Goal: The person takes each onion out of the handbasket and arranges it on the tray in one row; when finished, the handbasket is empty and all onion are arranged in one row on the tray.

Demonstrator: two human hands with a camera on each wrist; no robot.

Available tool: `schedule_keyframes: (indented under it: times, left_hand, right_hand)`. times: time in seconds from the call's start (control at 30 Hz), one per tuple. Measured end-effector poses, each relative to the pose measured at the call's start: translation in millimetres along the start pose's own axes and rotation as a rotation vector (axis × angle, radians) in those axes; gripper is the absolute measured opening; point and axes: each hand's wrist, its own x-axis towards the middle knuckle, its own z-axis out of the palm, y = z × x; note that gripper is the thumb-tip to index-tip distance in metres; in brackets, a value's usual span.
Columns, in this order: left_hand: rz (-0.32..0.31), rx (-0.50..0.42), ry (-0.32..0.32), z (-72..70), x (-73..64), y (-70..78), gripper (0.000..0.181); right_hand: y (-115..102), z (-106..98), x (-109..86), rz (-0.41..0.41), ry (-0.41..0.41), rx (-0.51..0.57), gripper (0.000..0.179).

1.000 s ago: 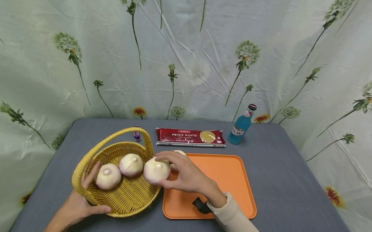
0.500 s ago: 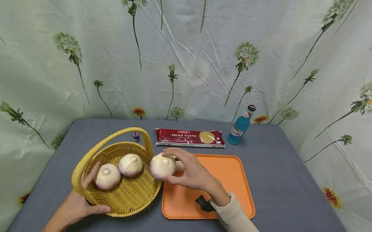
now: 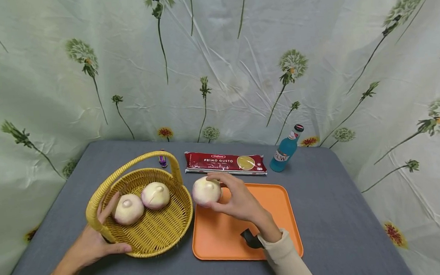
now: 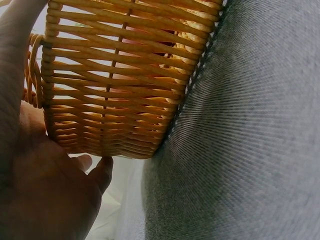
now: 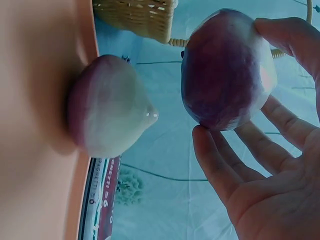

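My right hand [image 3: 240, 198] pinches a white-and-purple turnip [image 3: 204, 192] between thumb and fingers, over the tray's far left part. In the right wrist view its purple side [image 5: 222, 70] shows, raised beside a second turnip [image 5: 110, 107] that sits on the orange tray [image 3: 248, 244]; my hand mostly hides that one in the head view. My left hand [image 3: 93, 244] grips the left rim of a yellow wicker basket [image 3: 158, 236], thumb along its front and a finger reaching inside. Two turnips, one left [image 3: 128, 209] and one farther back [image 3: 155, 195], lie in the basket.
A red spaghetti pack [image 3: 225, 162] lies behind the tray. A blue bottle [image 3: 284, 150] stands at the back right. A small purple-wrapped item [image 3: 163, 160] lies behind the basket's tall arched handle [image 3: 128, 169]. Flowered cloth [image 3: 216, 71] hangs behind the table.
My right hand has carried the turnip from the basket's right rim rightward and slightly back, over the tray. My left hand and the basket have stayed put.
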Motion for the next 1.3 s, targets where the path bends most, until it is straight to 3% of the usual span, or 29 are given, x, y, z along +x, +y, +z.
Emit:
schedule_keyframes:
  times: [0.53, 1.07, 1.3]
  left_hand:
    - [-0.029, 0.010, -0.011, -0.1, 0.0, 0.4, 0.141]
    - [-0.030, -0.012, -0.024, -0.7, -0.6, -0.3, 0.141]
    - [-0.044, 0.022, -0.022, -1.1, -0.1, -0.4, 0.141]
  right_hand:
    - [11, -14, -6.0, 0.088, 0.037, -0.033, 0.059]
    - [27, -29, -10.8, 0.109, 0.089, -0.056, 0.060]
    - [33, -37, -14.3, 0.208, 0.089, -0.126, 0.060]
